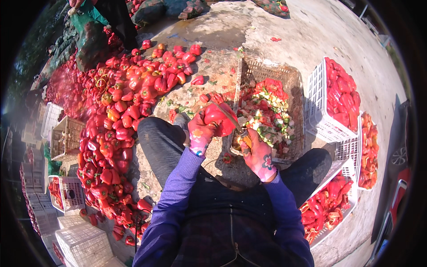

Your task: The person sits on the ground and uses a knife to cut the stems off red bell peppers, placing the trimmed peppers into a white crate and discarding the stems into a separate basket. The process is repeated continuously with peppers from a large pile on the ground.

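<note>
My left hand (pixel 201 128), in a pink flowered glove, grips a large red bell pepper (pixel 218 116) in front of my knees. In a matching glove, my right hand (pixel 259 152) is closed around the wooden handle of a knife (pixel 230 117). Its blade slants up and left across the pepper; whether it has cut in, I cannot tell. Just beyond my right hand stands a dirty plastic crate (pixel 293 78) holding pepper cores, seeds and red scraps. A few bits of pepper and leaf lie on the concrete near my left hand.
A long heap of red peppers (pixel 113 133) spreads along my left. White crates of peppers (pixel 317 110) stand at the right, one (pixel 350 197) close to my knee. Upturned crates (pixel 85 242) sit at lower left. Far left, another person (pixel 116 20) holds a green mesh sack (pixel 88 41).
</note>
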Tool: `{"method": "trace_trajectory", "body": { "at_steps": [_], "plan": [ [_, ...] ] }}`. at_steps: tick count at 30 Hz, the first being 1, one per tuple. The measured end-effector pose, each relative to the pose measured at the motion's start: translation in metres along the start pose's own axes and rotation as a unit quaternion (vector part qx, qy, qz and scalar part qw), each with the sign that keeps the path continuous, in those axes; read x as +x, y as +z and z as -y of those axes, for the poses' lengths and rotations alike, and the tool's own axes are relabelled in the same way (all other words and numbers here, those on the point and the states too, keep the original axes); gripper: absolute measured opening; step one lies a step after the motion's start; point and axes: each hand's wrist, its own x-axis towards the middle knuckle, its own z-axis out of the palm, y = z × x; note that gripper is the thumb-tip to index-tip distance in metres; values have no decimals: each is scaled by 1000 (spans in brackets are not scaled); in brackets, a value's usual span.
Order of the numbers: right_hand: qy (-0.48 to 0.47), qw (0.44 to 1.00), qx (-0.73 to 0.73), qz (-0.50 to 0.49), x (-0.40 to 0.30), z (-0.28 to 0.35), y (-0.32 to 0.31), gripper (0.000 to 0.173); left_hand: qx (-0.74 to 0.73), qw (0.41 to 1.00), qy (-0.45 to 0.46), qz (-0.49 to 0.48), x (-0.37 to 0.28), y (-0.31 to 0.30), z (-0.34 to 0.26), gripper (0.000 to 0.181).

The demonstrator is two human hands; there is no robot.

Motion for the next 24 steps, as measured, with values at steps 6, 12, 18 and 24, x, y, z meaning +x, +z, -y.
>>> {"method": "trace_trajectory", "body": {
  "at_steps": [6, 12, 18, 24],
  "plan": [
    [-12, 998, -54, 9, -19, -13, 8, 62, -96, 992, -70, -36, 6, -12, 4, 38],
    [54, 998, -18, 11, -71, -43, -21, 27, -164, 973, -119, -107, 16, -22, -5, 39],
    [188, 841, 507, -20, -20, -42, -37, 18, -147, 986, -79, -12, 7, -6, -3, 46],
    [150, 773, 596, 158, 48, -35, -22, 37, -235, 956, -76, 158, -1, 9, -1, 47]
  ]
}}
